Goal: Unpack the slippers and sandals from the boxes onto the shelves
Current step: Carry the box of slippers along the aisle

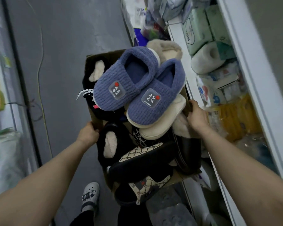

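A brown cardboard box (95, 118) full of slippers is held up in the middle of the head view. My left hand (88, 133) grips its left edge. My right hand (197, 117) grips its right edge. On top of the pile lies a pair of blue knitted slippers (137, 88) with cream soles and small grey patches. Under them sit black slippers with cream fleece lining (110, 146), patterned beige-and-black slippers (142, 154) and a cream fluffy slipper (165, 49) at the far side.
White shelves (232, 46) run along the right, packed with tissue packs, paper rolls (206, 61) and yellow packets (235, 118). Another shelf unit with bottles and bags stands on the left (0, 95). A grey floor aisle (64, 46) lies between them. My foot in a grey clog (90, 195) shows below.
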